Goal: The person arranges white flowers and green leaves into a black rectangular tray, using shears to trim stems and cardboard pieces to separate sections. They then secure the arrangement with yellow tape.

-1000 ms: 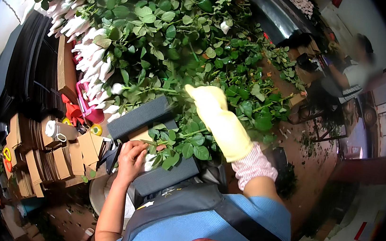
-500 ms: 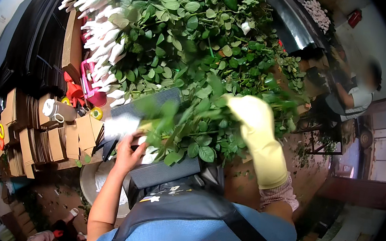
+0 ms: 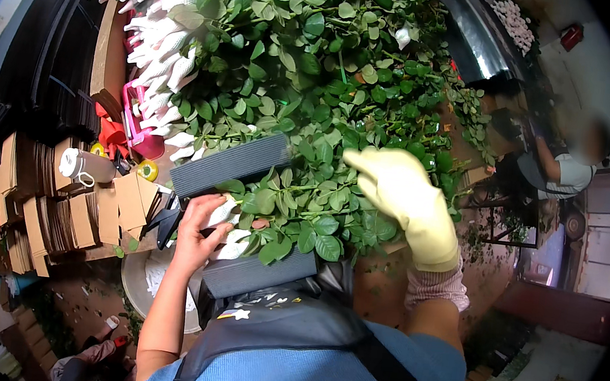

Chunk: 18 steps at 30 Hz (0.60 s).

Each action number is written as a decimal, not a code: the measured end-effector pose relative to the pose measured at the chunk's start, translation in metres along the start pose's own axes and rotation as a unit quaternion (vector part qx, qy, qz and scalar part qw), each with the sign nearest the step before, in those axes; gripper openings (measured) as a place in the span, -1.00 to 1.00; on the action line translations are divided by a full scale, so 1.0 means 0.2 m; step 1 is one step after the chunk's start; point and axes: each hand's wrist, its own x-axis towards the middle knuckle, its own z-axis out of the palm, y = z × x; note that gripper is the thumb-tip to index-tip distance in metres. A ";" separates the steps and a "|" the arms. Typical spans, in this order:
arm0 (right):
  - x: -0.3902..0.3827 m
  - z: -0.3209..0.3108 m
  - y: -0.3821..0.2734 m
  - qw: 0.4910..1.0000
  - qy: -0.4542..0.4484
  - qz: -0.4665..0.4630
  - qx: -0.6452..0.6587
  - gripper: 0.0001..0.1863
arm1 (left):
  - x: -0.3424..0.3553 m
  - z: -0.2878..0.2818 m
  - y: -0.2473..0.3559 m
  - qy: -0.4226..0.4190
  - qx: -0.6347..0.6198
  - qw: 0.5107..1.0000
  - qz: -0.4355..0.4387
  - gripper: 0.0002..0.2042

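Several leafy rose-like stems (image 3: 302, 213) lie across a dark grey corrugated sheet, whose far flap (image 3: 232, 166) and near flap (image 3: 262, 272) show on both sides of them. My bare left hand (image 3: 199, 227) closes its fingers on a flower head in a white net sleeve (image 3: 223, 213) at the stems' left end. Another white-sleeved head (image 3: 231, 246) sits just below it. My right hand (image 3: 405, 202), in a pale yellow rubber glove, hovers over the stems' right end. Its fingers stretch leftward with nothing visible in them; their undersides are hidden.
A large heap of leafy stems (image 3: 282, 60) covers the table beyond, with white-sleeved heads (image 3: 159, 53) along its left. Folded cardboard pieces (image 3: 84, 214), a lidded cup (image 3: 86, 165) and a tape roll (image 3: 147, 169) stand left. A round tub (image 3: 136, 284) is below. Another person (image 3: 570, 172) sits far right.
The stems, blurred and raised before, now rest on the corrugated sheet. My gloved right hand has shifted slightly and slowed. My left hand stays at the sleeved heads.
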 end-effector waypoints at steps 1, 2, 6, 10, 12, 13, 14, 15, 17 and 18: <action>0.07 -0.05 -0.01 0.998 0.062 0.020 0.009 -0.62 | 0.01 0.00 0.02 -0.001 -0.009 1.000 -0.017 -0.47; 0.18 -0.08 -0.02 0.991 0.126 0.042 0.018 -0.62 | 0.02 0.00 0.04 0.000 0.010 1.000 -0.015 -0.48; 0.63 0.13 -0.04 0.996 -0.035 0.043 0.069 -0.75 | 0.01 0.02 0.01 0.028 0.062 0.998 0.003 -0.54; 0.78 0.43 -0.06 0.952 -0.081 -0.003 -0.294 -0.82 | 0.01 0.05 0.00 0.041 0.096 0.995 0.003 -0.53; 0.79 0.40 -0.06 0.968 -0.004 0.004 -0.251 -0.80 | 0.02 0.07 0.00 0.074 0.106 0.990 0.055 -0.52; 0.77 0.36 -0.03 0.980 -0.009 0.004 -0.200 -0.79 | -0.01 0.08 -0.05 0.088 0.070 0.993 0.040 -0.54; 0.73 0.31 0.00 0.989 -0.017 0.005 -0.149 -0.78 | -0.04 0.10 -0.12 0.100 0.030 0.994 0.023 -0.56; 0.67 0.24 -0.01 0.990 0.065 0.009 -0.127 -0.80 | -0.03 0.08 -0.11 0.081 0.067 0.993 0.054 -0.61; 0.55 0.05 -0.01 0.950 0.286 0.013 -0.127 -0.81 | -0.03 0.07 -0.08 0.068 0.056 0.995 0.038 -0.66; 0.51 -0.03 0.00 0.932 0.336 0.020 -0.134 -0.80 | -0.01 0.07 -0.05 0.067 0.047 0.996 0.031 -0.68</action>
